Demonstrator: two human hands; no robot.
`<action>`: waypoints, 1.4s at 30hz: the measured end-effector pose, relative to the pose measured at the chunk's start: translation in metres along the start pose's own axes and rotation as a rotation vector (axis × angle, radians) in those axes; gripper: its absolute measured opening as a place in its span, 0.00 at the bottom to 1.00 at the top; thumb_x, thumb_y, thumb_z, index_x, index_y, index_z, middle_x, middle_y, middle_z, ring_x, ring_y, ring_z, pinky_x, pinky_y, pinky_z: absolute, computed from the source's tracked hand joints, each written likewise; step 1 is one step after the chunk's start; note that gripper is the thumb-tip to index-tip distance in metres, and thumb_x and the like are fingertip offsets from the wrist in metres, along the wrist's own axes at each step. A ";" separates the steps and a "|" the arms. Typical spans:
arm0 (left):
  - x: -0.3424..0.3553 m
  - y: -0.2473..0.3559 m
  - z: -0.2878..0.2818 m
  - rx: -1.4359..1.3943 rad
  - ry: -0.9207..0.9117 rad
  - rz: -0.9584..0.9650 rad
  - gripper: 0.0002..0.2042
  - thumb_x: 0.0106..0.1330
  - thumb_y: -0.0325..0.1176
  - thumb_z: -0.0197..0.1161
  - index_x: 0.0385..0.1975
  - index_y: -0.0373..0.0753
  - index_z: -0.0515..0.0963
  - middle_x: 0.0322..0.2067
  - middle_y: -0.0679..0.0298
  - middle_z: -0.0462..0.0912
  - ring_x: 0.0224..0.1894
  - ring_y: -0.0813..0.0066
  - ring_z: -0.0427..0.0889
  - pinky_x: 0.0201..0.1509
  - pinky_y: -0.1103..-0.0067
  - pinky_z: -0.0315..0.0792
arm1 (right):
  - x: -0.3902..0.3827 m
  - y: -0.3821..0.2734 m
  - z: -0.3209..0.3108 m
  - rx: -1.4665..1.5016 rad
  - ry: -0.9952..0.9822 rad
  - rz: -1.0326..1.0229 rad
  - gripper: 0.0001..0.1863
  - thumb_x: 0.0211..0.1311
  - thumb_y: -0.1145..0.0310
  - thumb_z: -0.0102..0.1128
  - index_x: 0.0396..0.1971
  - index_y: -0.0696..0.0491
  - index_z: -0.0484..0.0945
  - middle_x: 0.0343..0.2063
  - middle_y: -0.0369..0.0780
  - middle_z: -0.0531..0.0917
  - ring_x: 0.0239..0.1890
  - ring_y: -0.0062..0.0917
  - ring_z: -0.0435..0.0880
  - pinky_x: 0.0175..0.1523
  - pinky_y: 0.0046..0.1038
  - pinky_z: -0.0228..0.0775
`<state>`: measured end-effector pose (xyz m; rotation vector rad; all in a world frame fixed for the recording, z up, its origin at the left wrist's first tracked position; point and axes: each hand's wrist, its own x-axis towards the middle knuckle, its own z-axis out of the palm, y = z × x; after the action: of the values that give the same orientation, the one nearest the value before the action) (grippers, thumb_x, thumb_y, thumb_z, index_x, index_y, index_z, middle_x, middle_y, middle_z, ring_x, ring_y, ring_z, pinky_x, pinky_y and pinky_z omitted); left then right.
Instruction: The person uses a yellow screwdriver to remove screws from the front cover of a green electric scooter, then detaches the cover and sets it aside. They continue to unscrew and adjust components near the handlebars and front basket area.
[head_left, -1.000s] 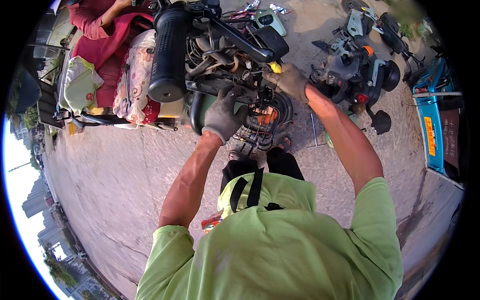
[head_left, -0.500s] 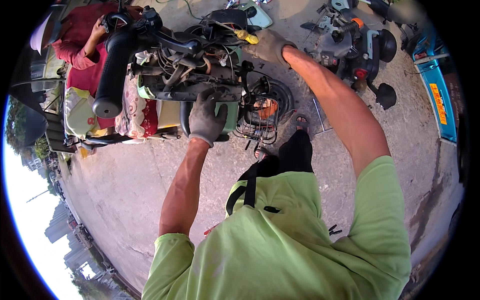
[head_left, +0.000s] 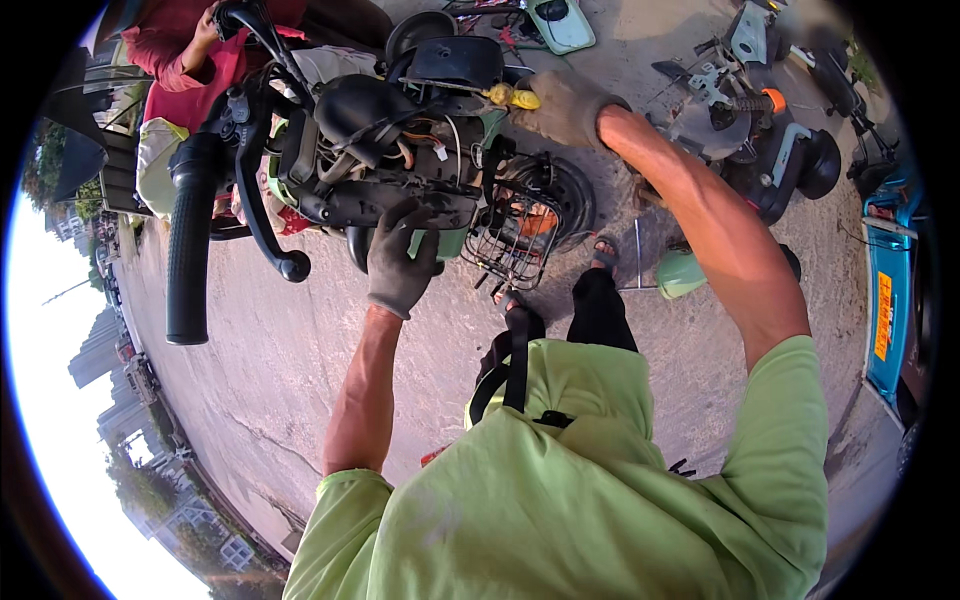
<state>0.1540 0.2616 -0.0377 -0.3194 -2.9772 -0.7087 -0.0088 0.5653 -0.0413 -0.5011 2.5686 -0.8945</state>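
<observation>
A stripped scooter front (head_left: 390, 150) stands before me, its black housing and loose wiring exposed. My left hand (head_left: 400, 262), in a grey glove, presses against the underside of the black housing, fingers curled on its lower edge. My right hand (head_left: 562, 108), also gloved, reaches over the top right of the scooter and rests by a yellow connector (head_left: 510, 97). A black handlebar grip (head_left: 190, 240) sticks out at the left. A wire basket (head_left: 512, 235) hangs under the housing, in front of the wheel (head_left: 568, 195).
A person in red (head_left: 190, 50) sits behind the scooter at upper left. Another dismantled scooter (head_left: 760, 120) stands at upper right, a blue vehicle (head_left: 890, 300) at the right edge. A pale green panel (head_left: 682, 272) lies on the concrete by my sandalled feet (head_left: 604, 252).
The scooter front has swung closer and lower in view. My right hand has moved up onto its top right by the yellow connector; my left hand stays under the housing.
</observation>
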 end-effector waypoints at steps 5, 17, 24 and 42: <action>-0.008 0.007 0.000 0.040 0.098 0.100 0.12 0.64 0.27 0.65 0.48 0.40 0.84 0.55 0.53 0.80 0.53 0.57 0.84 0.55 0.68 0.79 | -0.011 0.013 0.004 0.019 -0.104 -0.041 0.20 0.62 0.54 0.68 0.37 0.59 0.82 0.26 0.51 0.84 0.31 0.42 0.86 0.40 0.42 0.74; -0.036 -0.025 0.043 -0.695 0.324 -0.623 0.23 0.67 0.34 0.69 0.58 0.34 0.71 0.47 0.60 0.83 0.43 0.77 0.83 0.38 0.82 0.78 | -0.089 -0.009 0.045 0.326 -0.388 0.069 0.22 0.64 0.63 0.66 0.55 0.57 0.77 0.32 0.45 0.86 0.31 0.31 0.84 0.41 0.34 0.77; 0.005 -0.027 0.066 -0.657 0.209 -0.612 0.19 0.62 0.34 0.68 0.51 0.35 0.78 0.43 0.55 0.87 0.44 0.61 0.86 0.50 0.70 0.78 | -0.125 -0.051 0.051 0.290 -0.352 -0.008 0.25 0.65 0.59 0.64 0.58 0.57 0.75 0.42 0.50 0.85 0.41 0.40 0.87 0.47 0.36 0.76; -0.003 -0.059 0.150 -0.472 0.262 -0.320 0.20 0.62 0.36 0.62 0.52 0.34 0.75 0.46 0.42 0.82 0.51 0.39 0.78 0.57 0.58 0.72 | -0.130 -0.185 0.151 1.160 0.006 0.517 0.23 0.75 0.65 0.51 0.67 0.47 0.68 0.31 0.34 0.80 0.25 0.15 0.76 0.25 0.17 0.67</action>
<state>0.1415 0.2772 -0.1977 0.2240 -2.6051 -1.3692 0.2102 0.4096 -0.0019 0.4707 1.5918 -1.8526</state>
